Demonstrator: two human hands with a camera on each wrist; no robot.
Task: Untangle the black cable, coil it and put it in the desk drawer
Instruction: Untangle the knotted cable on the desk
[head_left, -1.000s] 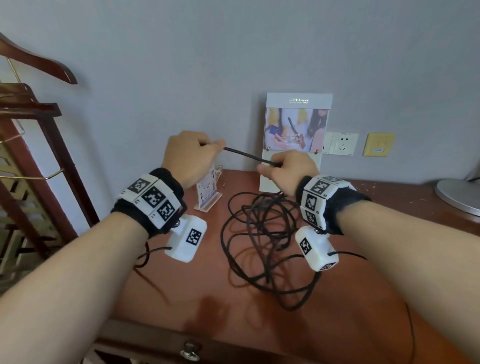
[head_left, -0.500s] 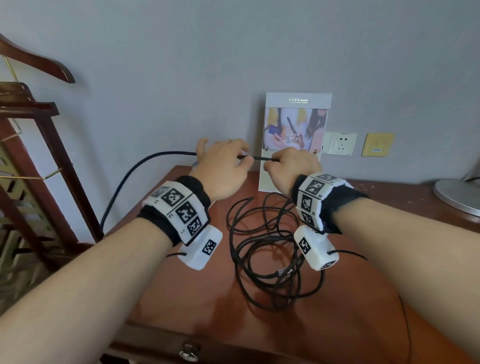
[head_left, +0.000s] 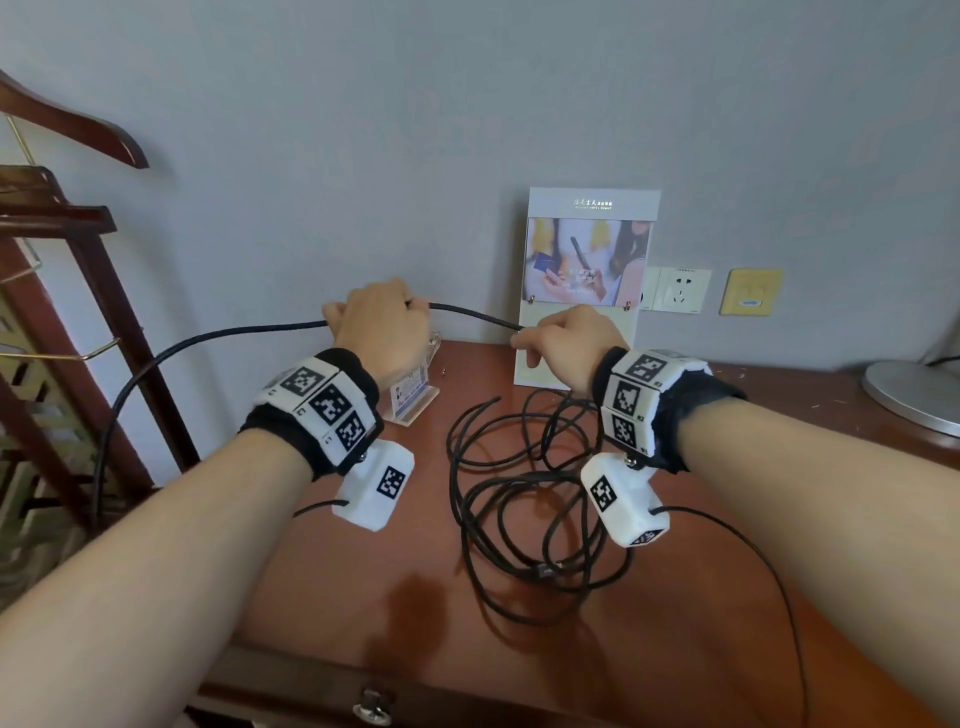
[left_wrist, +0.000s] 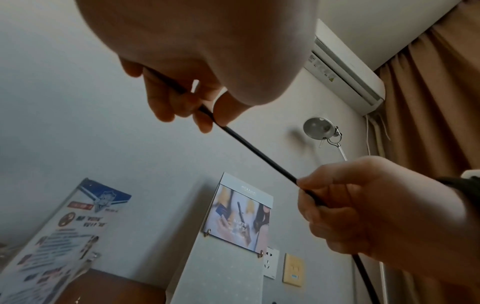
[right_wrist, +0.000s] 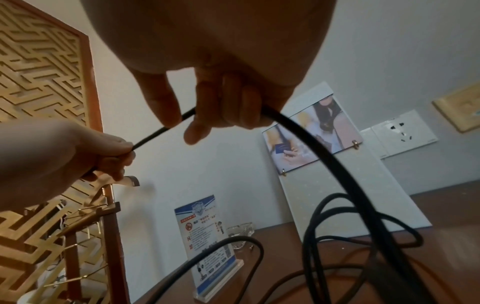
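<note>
A long black cable (head_left: 524, 519) lies in loose tangled loops on the brown desk (head_left: 415, 597). Both hands are raised above the desk's far side and hold one straight stretch of it between them. My left hand (head_left: 382, 325) grips the cable (left_wrist: 259, 156) with curled fingers; beyond it the cable arcs left and drops off the desk's left edge. My right hand (head_left: 563, 338) pinches the cable (right_wrist: 324, 156) between thumb and fingers, and from there it falls into the loops. The drawer's metal knob (head_left: 371, 709) shows at the desk's front edge, drawer closed.
A tall white display card (head_left: 587, 291) leans on the wall behind my hands. A small acrylic sign stand (head_left: 413, 400) sits under my left hand, a glass dish (right_wrist: 240, 231) beside it. A lamp base (head_left: 914, 395) stands far right, a wooden hanger rack (head_left: 67, 291) left.
My left hand has slid left along the cable, widening the gap to the right hand. A longer length now trails off the desk's left side. The loops on the desk have shifted a little.
</note>
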